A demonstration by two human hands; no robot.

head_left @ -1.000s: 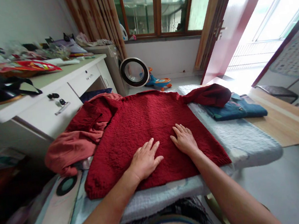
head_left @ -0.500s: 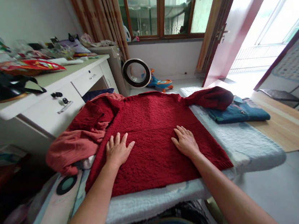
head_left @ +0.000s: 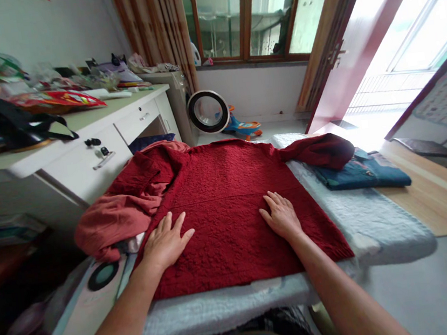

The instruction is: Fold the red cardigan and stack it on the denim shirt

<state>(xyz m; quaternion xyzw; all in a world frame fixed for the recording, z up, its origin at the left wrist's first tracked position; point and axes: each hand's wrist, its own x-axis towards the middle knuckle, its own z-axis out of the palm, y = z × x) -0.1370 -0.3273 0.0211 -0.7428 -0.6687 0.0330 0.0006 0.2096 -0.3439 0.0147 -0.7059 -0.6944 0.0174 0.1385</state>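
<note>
A dark red textured top lies spread out on a pale blue padded cloth, its hem toward me. My left hand rests flat on the left part of the top, fingers spread. On the right part, my right hand also lies flat with its fingers apart. The right sleeve stretches out over folded blue denim. The left sleeve lies bunched against a pinkish-red garment.
A white desk cluttered with bags and packets stands at the left. Behind are a washing machine with its round door open and a blue-orange toy. A wooden tabletop extends at the right.
My left hand has slid toward me and to the left over the red top. My right hand stays at about the same spot on the cloth. The view has shifted slightly.
</note>
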